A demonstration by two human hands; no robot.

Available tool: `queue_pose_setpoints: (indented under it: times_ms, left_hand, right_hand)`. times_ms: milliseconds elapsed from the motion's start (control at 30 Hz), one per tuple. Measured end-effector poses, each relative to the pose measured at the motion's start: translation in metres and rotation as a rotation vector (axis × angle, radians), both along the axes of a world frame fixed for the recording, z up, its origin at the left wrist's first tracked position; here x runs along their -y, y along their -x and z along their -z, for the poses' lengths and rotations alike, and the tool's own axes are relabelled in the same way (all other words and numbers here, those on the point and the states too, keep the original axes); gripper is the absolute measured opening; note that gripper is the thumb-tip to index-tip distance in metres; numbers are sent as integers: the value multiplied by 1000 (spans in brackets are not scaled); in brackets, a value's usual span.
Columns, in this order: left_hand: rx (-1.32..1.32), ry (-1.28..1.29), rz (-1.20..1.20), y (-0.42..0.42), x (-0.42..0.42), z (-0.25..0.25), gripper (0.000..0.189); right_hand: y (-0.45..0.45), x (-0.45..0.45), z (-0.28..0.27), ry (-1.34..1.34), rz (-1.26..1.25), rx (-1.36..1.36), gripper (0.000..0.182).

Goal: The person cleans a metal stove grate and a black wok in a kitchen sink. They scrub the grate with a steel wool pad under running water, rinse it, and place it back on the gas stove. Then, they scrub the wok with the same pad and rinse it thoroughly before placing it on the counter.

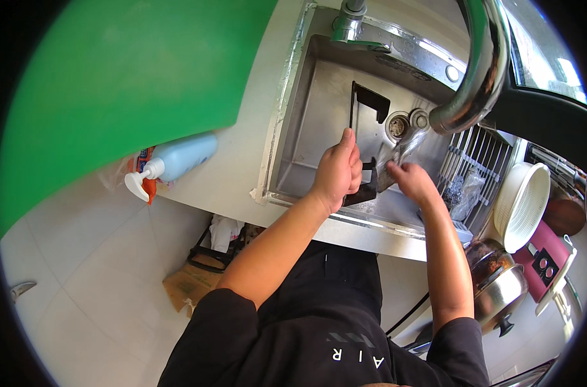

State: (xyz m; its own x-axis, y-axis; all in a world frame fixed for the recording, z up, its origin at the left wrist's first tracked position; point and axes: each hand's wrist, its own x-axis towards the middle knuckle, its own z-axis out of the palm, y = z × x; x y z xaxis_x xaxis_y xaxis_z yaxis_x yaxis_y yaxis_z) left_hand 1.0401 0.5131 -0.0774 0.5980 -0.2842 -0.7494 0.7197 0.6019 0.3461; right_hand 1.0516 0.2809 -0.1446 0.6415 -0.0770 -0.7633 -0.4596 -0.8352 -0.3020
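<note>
My left hand is closed around a black angular metal frame, held over the steel sink. Bent ends of the frame stick out beyond my thumb and below my fingers. Close to its right side, my right hand pinches a greyish pad, blurred; its material is unclear. The pad appears to touch the frame's lower part, though my fingers partly cover the contact. A clear, shiny streak, apparently water, runs between the curved faucet spout and the pad. Behind it lie the drain and a round metal stopper.
A second tap rises at the sink's back. Right of my hands sit a wire rack with wrapped scrubbers, a white colander and a lidded steel pot. A blue pump bottle lies left, beside a green panel.
</note>
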Motion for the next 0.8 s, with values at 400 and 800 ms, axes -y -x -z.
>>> queue_pose_setpoints:
  times_ms: [400,800]
  left_hand:
    - [-55,82,-127,-15,21,9,42]
    - [-44,-154,-155,-83,96,39,5]
  right_hand:
    - [-152,-88,-84,-1035,251,635,70]
    - [-11,-48,-108,-681,991,385,29]
